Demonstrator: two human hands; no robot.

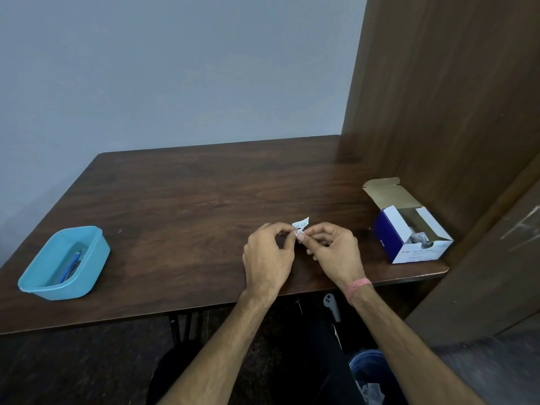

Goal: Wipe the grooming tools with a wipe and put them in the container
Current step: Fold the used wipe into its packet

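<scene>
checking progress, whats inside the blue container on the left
Inside the blue container lie a few thin tools, one with a blue handle. Its near wall hides their lower ends, so their exact number cannot be told.

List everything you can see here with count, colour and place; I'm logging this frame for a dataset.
table: one, dark brown wood, centre
container: one, light blue, table's left front
grooming tools: a few, blue and dark, inside the container; exact count unclear
box: one, white and dark blue, lid open, table's right edge
wipe packet: one, white, pinched between both hands
bin: one, blue, floor at lower right
wristband: one, pink, right wrist
left hand: grip on the packet
right hand: grip on the packet
</scene>
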